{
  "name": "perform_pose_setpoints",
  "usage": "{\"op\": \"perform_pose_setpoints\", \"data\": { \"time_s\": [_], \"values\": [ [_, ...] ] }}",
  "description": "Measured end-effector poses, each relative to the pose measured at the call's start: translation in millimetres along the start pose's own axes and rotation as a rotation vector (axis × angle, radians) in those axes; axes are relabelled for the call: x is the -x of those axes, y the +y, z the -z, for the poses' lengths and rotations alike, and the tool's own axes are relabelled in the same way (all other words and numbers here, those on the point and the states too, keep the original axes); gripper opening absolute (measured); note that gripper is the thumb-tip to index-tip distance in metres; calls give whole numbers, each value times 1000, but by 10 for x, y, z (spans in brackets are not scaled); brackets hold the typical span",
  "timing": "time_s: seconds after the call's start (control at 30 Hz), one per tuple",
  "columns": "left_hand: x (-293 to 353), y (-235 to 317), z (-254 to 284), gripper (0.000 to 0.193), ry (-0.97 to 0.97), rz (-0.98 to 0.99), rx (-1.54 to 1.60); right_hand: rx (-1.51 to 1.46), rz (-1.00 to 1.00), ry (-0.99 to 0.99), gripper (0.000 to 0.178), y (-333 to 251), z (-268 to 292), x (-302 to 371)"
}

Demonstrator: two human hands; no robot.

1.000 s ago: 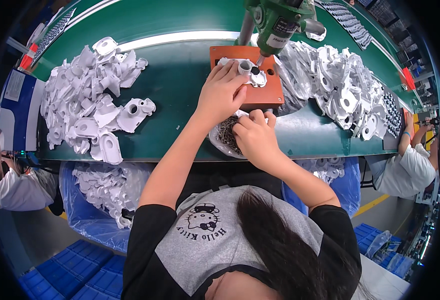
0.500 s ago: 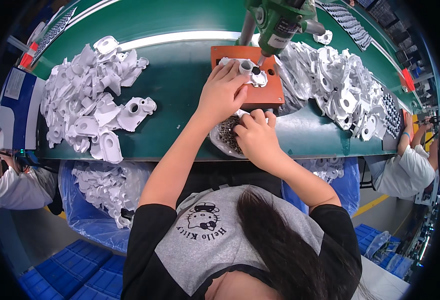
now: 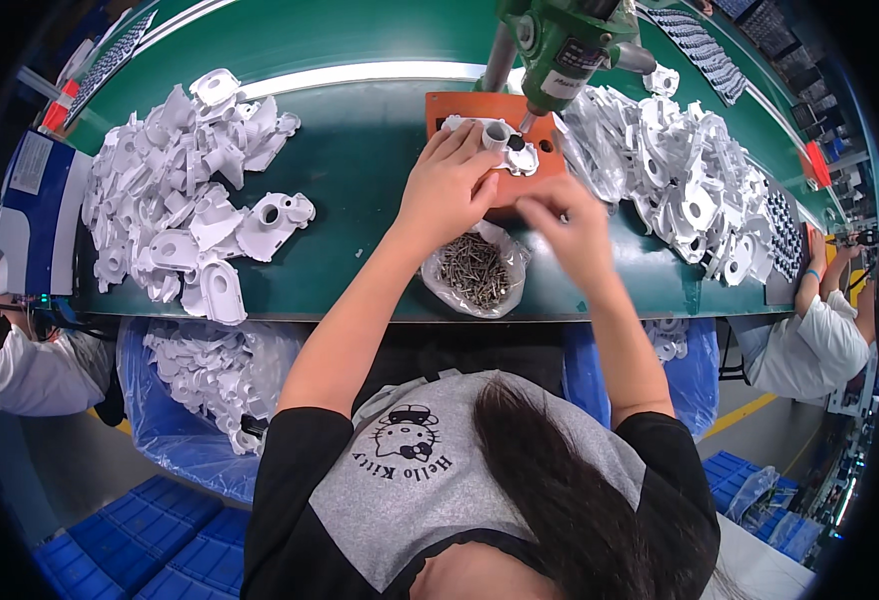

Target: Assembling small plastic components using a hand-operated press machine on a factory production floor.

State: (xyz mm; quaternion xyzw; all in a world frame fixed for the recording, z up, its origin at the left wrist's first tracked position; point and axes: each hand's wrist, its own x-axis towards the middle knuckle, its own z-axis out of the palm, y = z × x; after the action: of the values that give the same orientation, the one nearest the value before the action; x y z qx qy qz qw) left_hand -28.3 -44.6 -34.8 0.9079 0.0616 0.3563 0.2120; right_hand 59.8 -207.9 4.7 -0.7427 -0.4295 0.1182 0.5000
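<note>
On the orange block (image 3: 515, 192) lies a white plastic part (image 3: 525, 160) with a round tube and a black piece in it. My left hand (image 3: 450, 185) rests over its left side, fingers stretched across it and thumb against it, holding it on the block. Above the part hangs the green press head (image 3: 560, 65). My right hand (image 3: 572, 228), slightly blurred, is just off the block's near right corner with fingers drawn together; whatever they pinch is too small to make out. Below the block, a clear bag of metal screws or pins (image 3: 475, 272) lies open.
White plastic parts are heaped at left (image 3: 170, 190) and right (image 3: 695, 185) on the green bench (image 3: 350, 150). Blue lined bins (image 3: 180, 445) of parts stand under the front edge. A dark tray (image 3: 782, 235) lies at far right, near a co-worker's arm (image 3: 815, 270).
My right hand has risen out of the bag of metal pieces and moved right and up beside the orange block, uncovering the bag. My left hand stays on the white part.
</note>
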Motion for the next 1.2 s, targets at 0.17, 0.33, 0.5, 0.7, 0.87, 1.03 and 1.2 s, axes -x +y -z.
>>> {"op": "perform_pose_setpoints", "data": {
  "time_s": [0.17,0.33,0.5,0.7,0.87,1.03,1.2],
  "values": [
    [-1,7,20,21,-18,2,2,147,70,109,16,56,245,-497],
    [-9,21,16,21,-13,7,14,116,18,59,18,287,120,-708],
    [-10,12,16,21,3,3,2,55,-61,-21,21,270,115,-741],
    [-17,2,-3,20,30,-10,-8,53,-52,-71,21,286,105,-763],
    [-18,8,-20,20,31,-13,6,-77,-73,4,19,423,26,-815],
    [-8,-1,-15,19,44,-13,5,90,65,-19,17,414,29,-701],
    [-15,-9,7,19,47,-24,-6,393,307,17,24,384,42,-496]
  ]
}}
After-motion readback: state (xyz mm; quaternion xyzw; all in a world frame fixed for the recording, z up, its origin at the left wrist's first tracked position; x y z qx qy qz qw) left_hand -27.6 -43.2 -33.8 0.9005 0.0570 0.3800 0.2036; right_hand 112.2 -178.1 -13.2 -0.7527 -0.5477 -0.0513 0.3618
